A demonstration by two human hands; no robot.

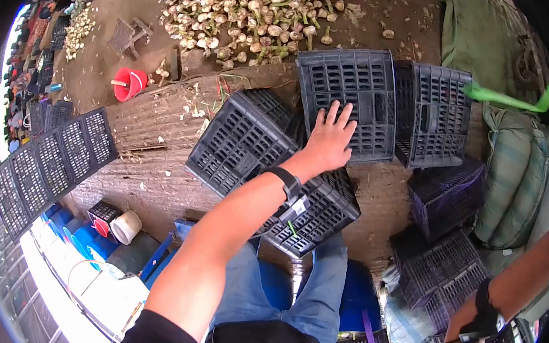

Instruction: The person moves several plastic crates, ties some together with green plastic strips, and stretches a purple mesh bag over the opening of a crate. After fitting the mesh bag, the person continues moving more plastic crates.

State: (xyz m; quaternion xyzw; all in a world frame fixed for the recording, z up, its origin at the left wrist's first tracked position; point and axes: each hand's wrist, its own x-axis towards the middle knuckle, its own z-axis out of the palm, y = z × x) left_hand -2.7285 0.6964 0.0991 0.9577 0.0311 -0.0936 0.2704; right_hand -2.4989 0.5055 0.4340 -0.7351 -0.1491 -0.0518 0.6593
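My left hand (331, 139) lies on the slatted side of a black plastic crate (348, 80), fingers spread and wrapped around nothing. Below my forearm, another black crate (241, 142) leans at an angle. A third crate (319, 215) sits over my knees, partly covered by my wrist and wristband. Close on the right of the touched crate stands one more black crate (433, 117). My right forearm reaches to the right edge of the picture, with the hand itself out of sight. A bright green strip (512, 101) shows near that edge; what it is attached to cannot be made out.
Garlic bulbs (256, 13) lie heaped on the ground ahead. A red bucket (129, 83) and a small wooden stool (128, 36) stand left of them. Darker crates (439, 271) are stacked at the right, beside green sacks (515, 179). A row of crates (53, 159) extends left.
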